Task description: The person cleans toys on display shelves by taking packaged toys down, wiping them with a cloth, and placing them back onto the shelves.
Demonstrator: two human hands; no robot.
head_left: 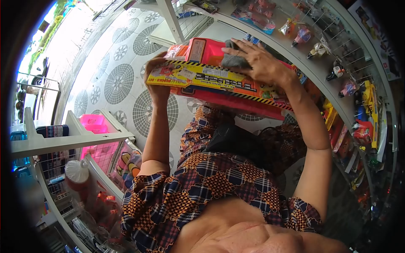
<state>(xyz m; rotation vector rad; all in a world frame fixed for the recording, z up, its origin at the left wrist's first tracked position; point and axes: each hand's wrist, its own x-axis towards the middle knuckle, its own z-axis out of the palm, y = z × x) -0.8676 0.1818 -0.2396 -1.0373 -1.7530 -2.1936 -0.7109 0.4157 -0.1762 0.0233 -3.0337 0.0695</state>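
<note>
In the head view, the only one there is, a wrapped toy package (211, 81) is held up between both hands, in front of the person's body and above the patterned tile floor (120, 84). Whether its underside touches the knees cannot be told. The left hand (156, 76) grasps the package's left end, wrapping round the corner. The right hand (265, 63) has its fingers spread over a grey cloth (234, 57), holding it against the package's far edge — right of the pink part under the clear film.

How far along this is: the handling looks under way rather than finished, since the cloth is on the package and neither hand is free. The cloth covers only one patch; the yellow printed panel, its lettering upside down, lies outside it. How much of the surface the cloth has passed over does not show — nor, then, how much is left. The package is not set on the right-hand shelf (314, 74), whose front edge runs just beyond it, nor on the left-hand shelf (76, 143), which stands well apart.
</note>
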